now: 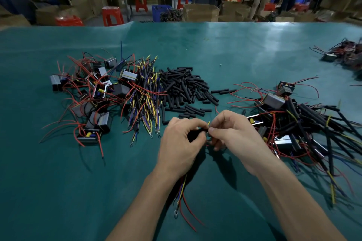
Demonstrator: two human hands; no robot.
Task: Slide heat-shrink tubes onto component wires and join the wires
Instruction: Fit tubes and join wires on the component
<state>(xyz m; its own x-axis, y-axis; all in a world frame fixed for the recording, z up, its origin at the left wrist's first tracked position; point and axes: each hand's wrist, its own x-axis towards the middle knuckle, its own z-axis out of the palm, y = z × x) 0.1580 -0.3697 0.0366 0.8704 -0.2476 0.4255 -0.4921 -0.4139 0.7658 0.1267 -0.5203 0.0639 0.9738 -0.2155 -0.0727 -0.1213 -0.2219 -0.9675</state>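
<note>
Heat-shrink tube (pixel 197 131) pinched in left hand (pixel 181 143) above desk (pixel 58 191) near edge, long axis running sideways toward right hand (pixel 228 133); yellow wire tip (pixel 208 123) gripped there, touching tube mouth, to be fed leftward

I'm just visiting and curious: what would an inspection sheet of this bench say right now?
Surface: green mat, bare in the far middle.
Job's things: loose black tubes heaped at centre; components with red leads piled on the left; sleeved assemblies piled on the right.
Clutter: another wired heap at the far right edge.
Fingers: left hand grips a black tube; right hand pinches the wire tips at its mouth.
Cables: coloured wire bundle beside the tubes; the held wires hang below the left wrist.
Surroundings: red stools, cardboard boxes, people standing at the back.
</note>
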